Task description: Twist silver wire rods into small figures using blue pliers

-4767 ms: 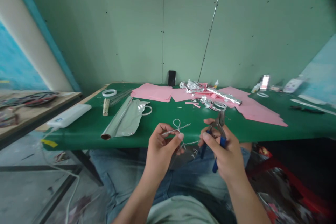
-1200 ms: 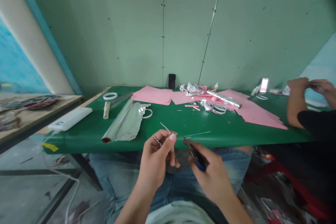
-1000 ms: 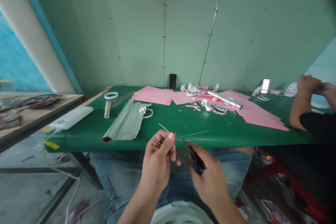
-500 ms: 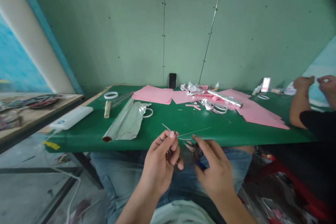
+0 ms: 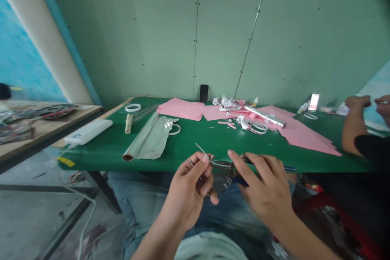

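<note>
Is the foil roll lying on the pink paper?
No, the foil roll lies on the green table, left of the pink paper sheets.

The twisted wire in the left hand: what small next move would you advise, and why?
Probably close the blue-handled pliers on the twisted silver wire near the left hand. Those fingers pinch the wire steady, and the right hand holds the pliers beside it, so a small grip there seems easiest.

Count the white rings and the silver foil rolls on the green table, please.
White rings: 4
Silver foil rolls: 2
Total: 6
</note>
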`<action>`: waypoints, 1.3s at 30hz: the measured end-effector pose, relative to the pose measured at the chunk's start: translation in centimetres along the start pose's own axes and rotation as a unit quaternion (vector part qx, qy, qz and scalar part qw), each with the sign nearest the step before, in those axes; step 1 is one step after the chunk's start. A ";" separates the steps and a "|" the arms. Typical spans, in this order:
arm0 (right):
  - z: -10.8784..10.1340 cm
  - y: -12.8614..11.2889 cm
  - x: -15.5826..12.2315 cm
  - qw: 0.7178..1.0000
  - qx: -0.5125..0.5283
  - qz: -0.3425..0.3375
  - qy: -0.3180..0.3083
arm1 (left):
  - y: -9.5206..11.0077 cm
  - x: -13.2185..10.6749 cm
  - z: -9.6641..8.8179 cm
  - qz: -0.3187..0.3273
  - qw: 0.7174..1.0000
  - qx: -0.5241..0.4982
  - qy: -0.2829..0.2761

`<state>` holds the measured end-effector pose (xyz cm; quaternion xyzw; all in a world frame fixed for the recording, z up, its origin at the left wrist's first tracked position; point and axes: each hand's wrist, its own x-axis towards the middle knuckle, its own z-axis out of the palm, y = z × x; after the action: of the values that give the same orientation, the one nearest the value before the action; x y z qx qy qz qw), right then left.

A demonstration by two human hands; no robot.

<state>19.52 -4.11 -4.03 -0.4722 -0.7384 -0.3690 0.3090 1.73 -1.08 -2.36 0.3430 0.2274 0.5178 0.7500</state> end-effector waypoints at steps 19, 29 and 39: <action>-0.2 1.0 0.6 0.996 -0.062 -0.040 0.047 | 0.5 0.1 0.0 -0.044 0.995 -0.085 0.010; -0.5 1.1 0.3 0.994 -0.095 -0.014 0.049 | 0.8 0.2 -0.1 -0.040 0.994 -0.104 0.021; -1.9 1.1 1.3 0.989 -0.146 -0.016 0.031 | 0.7 0.5 -0.3 -0.024 0.994 -0.102 0.028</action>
<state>20.33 -4.79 -1.72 -0.4886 -0.6746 -0.4920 0.2534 1.30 -0.41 -2.03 0.2444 0.2025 0.5293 0.7868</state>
